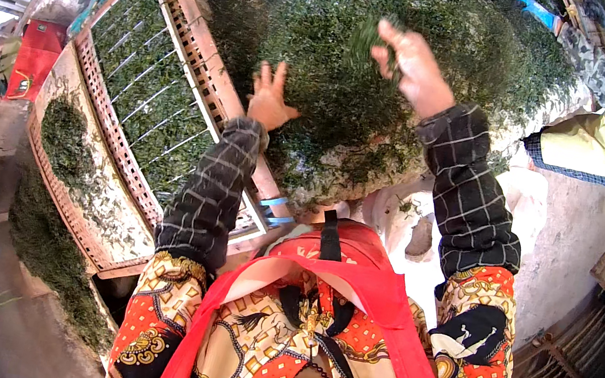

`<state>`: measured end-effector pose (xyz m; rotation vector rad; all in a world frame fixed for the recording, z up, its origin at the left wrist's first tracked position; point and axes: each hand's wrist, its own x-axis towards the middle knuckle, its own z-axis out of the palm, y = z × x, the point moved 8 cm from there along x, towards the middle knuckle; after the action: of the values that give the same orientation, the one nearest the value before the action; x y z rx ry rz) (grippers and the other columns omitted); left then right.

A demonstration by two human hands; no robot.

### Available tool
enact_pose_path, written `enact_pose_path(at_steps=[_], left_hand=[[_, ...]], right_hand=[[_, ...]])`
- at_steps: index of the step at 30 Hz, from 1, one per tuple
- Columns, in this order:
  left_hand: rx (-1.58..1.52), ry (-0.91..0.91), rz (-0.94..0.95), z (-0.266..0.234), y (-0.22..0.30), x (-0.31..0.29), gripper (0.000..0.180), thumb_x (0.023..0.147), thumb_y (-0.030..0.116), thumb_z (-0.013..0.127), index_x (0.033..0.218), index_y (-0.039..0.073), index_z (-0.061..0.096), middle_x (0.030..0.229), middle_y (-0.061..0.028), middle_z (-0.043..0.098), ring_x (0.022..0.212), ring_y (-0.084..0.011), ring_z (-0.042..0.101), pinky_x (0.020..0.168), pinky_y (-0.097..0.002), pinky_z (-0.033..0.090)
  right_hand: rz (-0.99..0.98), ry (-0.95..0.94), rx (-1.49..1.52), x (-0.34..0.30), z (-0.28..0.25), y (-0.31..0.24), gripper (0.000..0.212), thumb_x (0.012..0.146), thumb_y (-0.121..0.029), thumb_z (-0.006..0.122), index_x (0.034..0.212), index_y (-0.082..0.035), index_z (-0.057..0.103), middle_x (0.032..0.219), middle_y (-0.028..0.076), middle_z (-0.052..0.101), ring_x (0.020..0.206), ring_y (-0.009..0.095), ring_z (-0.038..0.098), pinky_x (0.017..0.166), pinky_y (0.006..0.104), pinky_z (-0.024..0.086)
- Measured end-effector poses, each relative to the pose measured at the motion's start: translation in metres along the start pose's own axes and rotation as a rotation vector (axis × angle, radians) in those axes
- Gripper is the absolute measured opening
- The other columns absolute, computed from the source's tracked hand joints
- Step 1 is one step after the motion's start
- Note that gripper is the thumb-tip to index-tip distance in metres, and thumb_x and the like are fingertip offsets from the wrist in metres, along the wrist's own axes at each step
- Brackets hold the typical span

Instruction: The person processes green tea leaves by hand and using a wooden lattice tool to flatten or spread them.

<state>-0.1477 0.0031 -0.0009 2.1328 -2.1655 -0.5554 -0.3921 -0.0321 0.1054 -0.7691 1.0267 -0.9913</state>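
A broad heap of loose dark green leaves (320, 26), narrow and shredded-looking, spreads in front of me. My left hand (272, 99) is over the heap's left edge beside the wooden frame, its fingers spread and nothing in them. Farther forward and to the right, my right hand (411, 62) is raised over the heap with its fingers curled. A motion-smeared tuft of leaves (364, 47) shows at its fingertips. A slatted tray (218, 69) with a pinkish wooden rim and white crossbars stands left of my left hand, leaves filling its panel.
A pale board (126, 228) with scattered leaves adjoins the tray on the left. A red bag (36, 60) hangs at far left. At the upper right, a blue-gloved hand (538, 13) of another person is over the heap. A cream bag (583, 142) lies right; metal bars (558, 372) are at lower right.
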Motion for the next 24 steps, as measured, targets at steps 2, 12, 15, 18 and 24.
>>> enact_pose_path(at_steps=[2, 12, 15, 18, 24], left_hand=[[-0.121, 0.059, -0.036, 0.032, -0.043, 0.043, 0.107, 0.067, 0.025, 0.084, 0.15, 0.011, 0.017, 0.152, -0.0289, 0.012, 0.136, -0.0524, 0.018, 0.102, -0.0607, 0.037], [-0.321, 0.078, -0.063, 0.027, -0.048, 0.089, 0.065, 0.069, 0.006, 0.064, 0.131, -0.004, 0.049, 0.09, -0.0217, 0.066, 0.078, -0.0384, 0.063, 0.067, -0.0474, 0.052], [-0.403, 0.345, 0.33, -0.022, -0.015, 0.083, 0.063, 0.064, 0.0, 0.063, 0.125, -0.008, 0.052, 0.082, -0.019, 0.066, 0.066, -0.0286, 0.062, 0.061, -0.0341, 0.051], [-0.759, 0.332, 0.522, -0.065, -0.009, 0.094, 0.062, 0.062, -0.007, 0.062, 0.124, -0.008, 0.052, 0.086, -0.014, 0.068, 0.066, -0.0199, 0.062, 0.062, -0.0291, 0.052], [-0.593, 0.291, 0.498, -0.168, 0.062, 0.056, 0.063, 0.07, -0.004, 0.068, 0.131, -0.007, 0.048, 0.096, -0.0116, 0.069, 0.07, -0.0127, 0.06, 0.068, -0.0262, 0.052]], right_hand=[[-0.122, 0.128, -0.011, 0.011, -0.006, -0.02, 0.025, 0.097, -0.022, 0.055, 0.09, 0.002, 0.051, 0.07, 0.004, 0.056, 0.053, 0.01, 0.048, 0.044, 0.0268, 0.041], [0.006, -0.033, -0.877, 0.03, -0.08, 0.017, 0.039, 0.097, -0.033, 0.055, 0.078, 0.001, 0.053, 0.058, 0.003, 0.053, 0.045, 0.013, 0.045, 0.043, 0.0305, 0.037], [0.134, -0.043, -0.72, 0.022, -0.08, 0.011, 0.038, 0.099, -0.033, 0.051, 0.078, -0.002, 0.056, 0.055, 0.0, 0.051, 0.039, 0.006, 0.04, 0.035, 0.0233, 0.03], [0.118, -0.152, -0.939, 0.023, -0.06, -0.004, 0.035, 0.1, -0.032, 0.05, 0.084, -0.003, 0.062, 0.051, -0.003, 0.046, 0.039, 0.005, 0.039, 0.034, 0.023, 0.03], [0.044, -0.187, -0.751, 0.023, -0.044, -0.021, 0.027, 0.099, -0.024, 0.051, 0.093, 0.001, 0.058, 0.057, -0.002, 0.053, 0.039, 0.003, 0.042, 0.031, 0.0192, 0.033]])
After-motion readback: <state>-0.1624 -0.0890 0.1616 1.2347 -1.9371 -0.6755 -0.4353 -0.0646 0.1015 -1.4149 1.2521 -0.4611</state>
